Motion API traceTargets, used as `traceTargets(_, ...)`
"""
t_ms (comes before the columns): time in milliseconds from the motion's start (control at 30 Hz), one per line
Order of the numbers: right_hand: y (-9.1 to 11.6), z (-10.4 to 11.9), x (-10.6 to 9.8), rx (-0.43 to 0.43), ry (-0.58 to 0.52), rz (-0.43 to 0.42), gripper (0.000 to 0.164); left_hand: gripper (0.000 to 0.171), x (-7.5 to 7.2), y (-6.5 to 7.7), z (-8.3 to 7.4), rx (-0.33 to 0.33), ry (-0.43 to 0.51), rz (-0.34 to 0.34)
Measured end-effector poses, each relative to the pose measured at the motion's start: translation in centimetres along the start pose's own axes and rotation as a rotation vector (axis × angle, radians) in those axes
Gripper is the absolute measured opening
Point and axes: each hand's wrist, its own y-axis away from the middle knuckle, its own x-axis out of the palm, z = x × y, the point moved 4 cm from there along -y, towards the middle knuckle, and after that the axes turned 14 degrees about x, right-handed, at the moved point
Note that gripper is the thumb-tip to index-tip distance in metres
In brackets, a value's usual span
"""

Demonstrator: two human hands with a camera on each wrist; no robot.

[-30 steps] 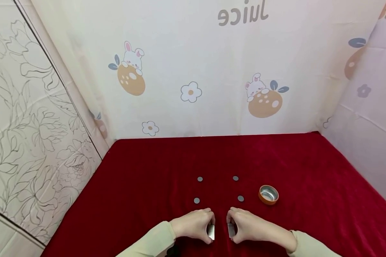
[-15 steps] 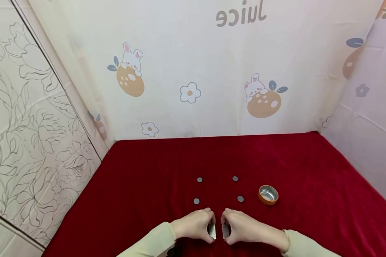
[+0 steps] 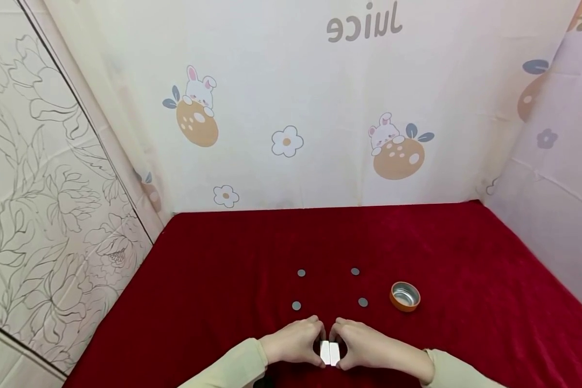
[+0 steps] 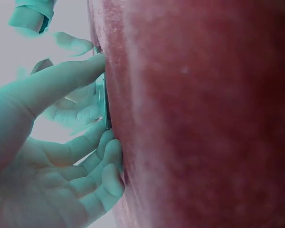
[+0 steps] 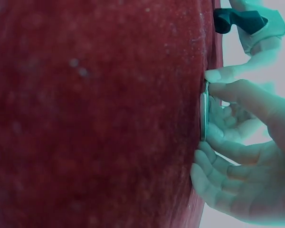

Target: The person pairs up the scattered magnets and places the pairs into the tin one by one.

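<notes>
Two small, flat, silvery rectangular pieces lie side by side at the near middle of the table in the head view. My left hand (image 3: pixel 297 340) pinches the left silvery piece (image 3: pixel 325 353) by its ends, between thumb and fingers. The right silvery piece (image 3: pixel 334 354) is gripped the same way by my right hand (image 3: pixel 362 344). Their facing edges meet in the head view. From the wrists, a thin plate (image 4: pixel 102 102) shows edge-on, low against the red cloth, with thumb and fingertips at its two ends. The fingers of both hands curl close to the cloth.
Several grey discs, one of them a near-right disc (image 3: pixel 363 302), lie spaced out beyond my hands. To their right stands a shallow round tin (image 3: pixel 404 296), orange outside and silvery inside. Red cloth (image 3: pixel 213 269) covers the table, and a printed curtain (image 3: pixel 330 81) hangs behind.
My right hand has moved left with its silvery piece until it meets the left one. The left hand has shifted slightly right. The discs and tin stay put.
</notes>
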Motion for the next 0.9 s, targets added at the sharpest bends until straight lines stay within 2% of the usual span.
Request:
traceTargets(100,0.2,-0.3,-0.1,-0.010,-0.064,0.014,0.027,0.034,0.1,0.0,0.1,-0.005,0.009,0.002)
traceTargets(300,0.4,-1.3,-0.6,-0.032,-0.197,0.074,0.023,0.034,0.2,0.0,0.3,-0.027,0.138,-0.015)
traceTargets(367,0.5,-1.7,-1.1,-0.036,-0.221,0.067,0.023,0.034,0.3,0.0,0.3,-0.025,0.169,-0.021)
traceTargets(667,1.6,-3.9,-3.8,-0.044,-0.278,-0.073,0.025,0.023,0.3,0.1,0.3,-0.027,0.373,-0.062)
traceTargets(767,2.0,-4.5,-4.6,-0.056,-0.267,-0.157,0.023,0.019,0.1,0.2,0.3,-0.008,0.405,-0.081)
traceTargets(900,2.6,-5.3,-5.7,-0.085,-0.245,-0.272,0.019,0.015,-0.2,0.4,0.2,0.034,0.424,-0.140)
